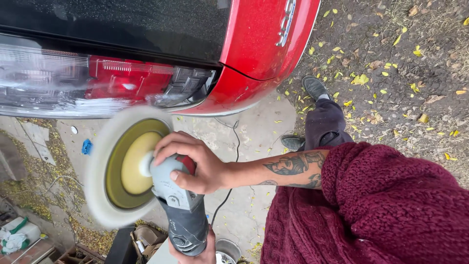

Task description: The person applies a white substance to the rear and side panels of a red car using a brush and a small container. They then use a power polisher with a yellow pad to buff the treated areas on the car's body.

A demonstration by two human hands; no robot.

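Note:
My right hand grips the grey head of a power polisher; its tattooed forearm reaches in from a maroon knit sleeve. At the bottom edge my left hand holds the polisher's dark rear body, and only its fingers show. The round white wool pad with a yellow backing plate is blurred by motion. It sits just below the red car's tail light, which is smeared with white residue. The red body panel curves away to the right.
A black power cord trails over the concrete below the bumper. My two dark shoes stand at the edge of leaf-strewn dirt. A blue rag, a cardboard box, a metal can and white bottles lie lower left.

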